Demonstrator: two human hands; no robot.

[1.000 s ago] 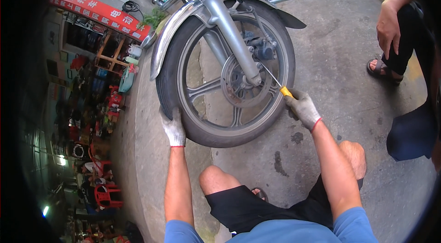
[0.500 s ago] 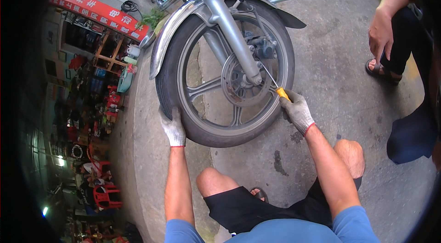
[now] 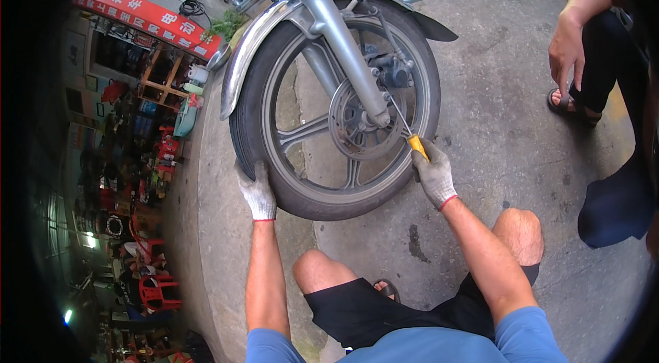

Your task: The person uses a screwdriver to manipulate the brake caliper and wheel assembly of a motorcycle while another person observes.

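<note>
In front of me stands a motorcycle's front wheel, its black tyre (image 3: 312,206) around a grey spoked rim. My left hand (image 3: 258,195), in a pale work glove, grips the tyre at its lower left, with the thumb in front and the fingers partly hidden. A matching glove covers my right hand (image 3: 436,174), closed around the yellow handle of a screwdriver (image 3: 417,147). The thin shaft slants up and left beside the silver fork leg (image 3: 336,47). Its tip is near the brake caliper (image 3: 396,76) and brake disc (image 3: 341,140); exact contact cannot be made out.
A chrome mudguard (image 3: 235,82) arches over the tyre. At right, another person's hand (image 3: 567,54) hangs beside a dark-clothed leg. A red banner (image 3: 147,16), shelves and a red chair (image 3: 159,291) line the left side. My knees are spread below the wheel.
My right hand and the screwdriver handle have shifted slightly left, turning the shaft steeper. The lower wheel and my left hand have moved a little left.
</note>
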